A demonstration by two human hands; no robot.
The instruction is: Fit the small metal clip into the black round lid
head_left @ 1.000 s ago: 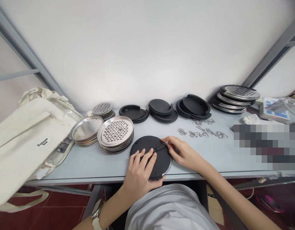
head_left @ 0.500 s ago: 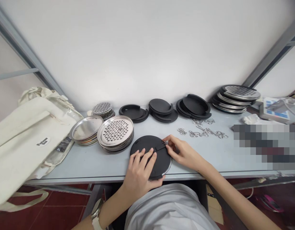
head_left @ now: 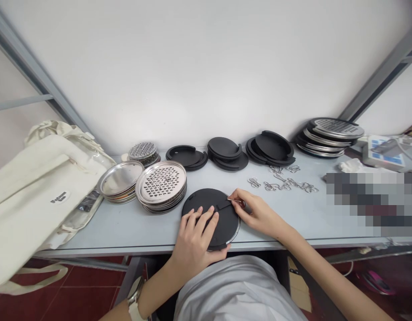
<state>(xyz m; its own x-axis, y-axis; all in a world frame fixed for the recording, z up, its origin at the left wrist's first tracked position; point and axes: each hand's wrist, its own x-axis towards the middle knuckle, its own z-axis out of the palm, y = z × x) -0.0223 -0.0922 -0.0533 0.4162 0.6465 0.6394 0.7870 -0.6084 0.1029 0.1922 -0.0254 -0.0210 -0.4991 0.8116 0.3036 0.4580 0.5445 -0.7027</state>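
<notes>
A round black disc [head_left: 206, 201] with a thin metal rim lies flat near the front edge of the grey table [head_left: 132, 225]. My left hand [head_left: 195, 238] rests on its near half, fingers stretched out flat and pressing down. My right hand [head_left: 255, 213] sits at the disc's right edge, thumb and forefinger pinched on a small metal wire clip [head_left: 235, 200] at the slot in the disc.
Stacks of perforated metal discs [head_left: 161, 183] and plain metal trays [head_left: 120, 179] stand left of centre. Black discs [head_left: 226, 154] line the back, with more stacked discs [head_left: 329, 136] at back right. Loose wire clips [head_left: 282, 183] lie nearby. A cream bag [head_left: 35, 191] fills the left.
My right hand's fingers have shifted slightly at the disc's edge, working the small clip. My left hand and the disc have stayed put.
</notes>
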